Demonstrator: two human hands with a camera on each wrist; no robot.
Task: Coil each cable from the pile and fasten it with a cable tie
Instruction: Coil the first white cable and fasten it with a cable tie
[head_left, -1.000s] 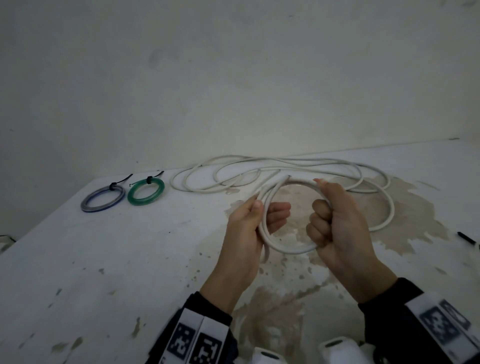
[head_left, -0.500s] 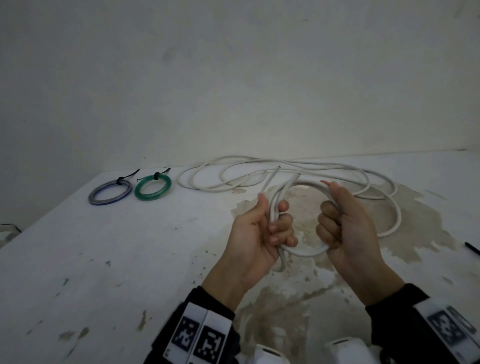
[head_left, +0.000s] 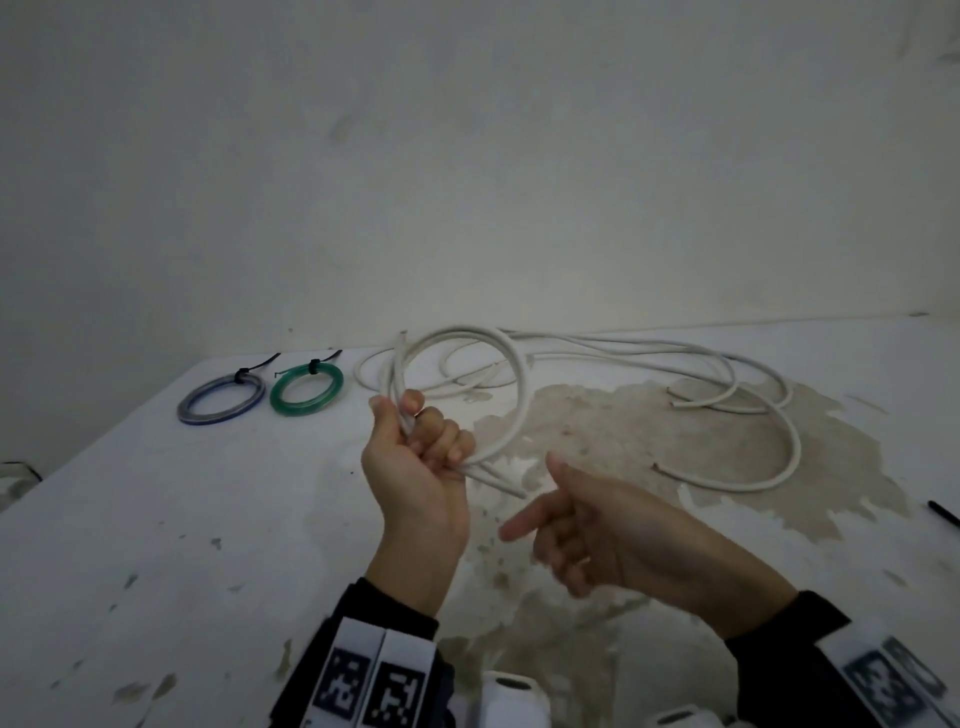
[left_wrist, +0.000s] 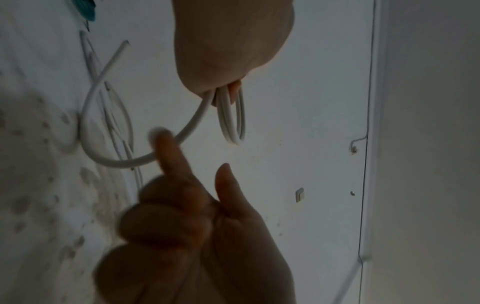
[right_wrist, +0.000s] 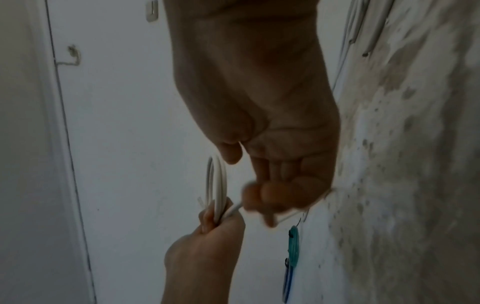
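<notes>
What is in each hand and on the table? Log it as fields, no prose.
left hand: grips the white cable by its coiled loops
right hand: beside the loops, index finger out; blurred, hold on cable unclear
uncoiled rest: lies loose on the table
finished: blue coil and green coil, each tied, far left

Left hand (head_left: 415, 457) holds white cable (head_left: 519, 395) loops upright in its grip; the rest trails across the stained tabletop (head_left: 156, 519). Right hand (head_left: 613, 540) hovers near, blurred, forefinger extended. Blue coil (head_left: 221, 399) and green coil (head_left: 306, 389), tied, lie far left.
</notes>
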